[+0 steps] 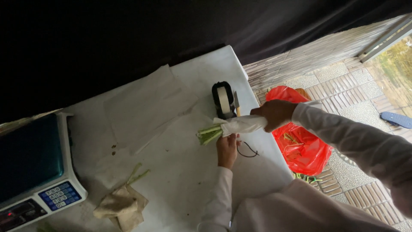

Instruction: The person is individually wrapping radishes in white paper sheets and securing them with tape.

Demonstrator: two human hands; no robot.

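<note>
Weighing scale (pixel 34 172) cut off at left edge; green stalks (pixel 209 134) largely hidden inside white paper wrap (pixel 242 124)

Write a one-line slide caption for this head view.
Both hands, left and right, hold a paper-wrapped bundle of green stalks over a white table beside a tape dispenser.

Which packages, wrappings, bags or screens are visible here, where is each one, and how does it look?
Scale screen: far left of the table, a dark flat rectangular panel.
Keypad: below the screen, blue panel with white keys.
Red display strip: at the scale's front edge, dark with red glow.
White paper wrap: around green stalks, gripped by the right hand, left hand underneath.
Red plastic bag: on the floor beside the table, crumpled and open.
</note>
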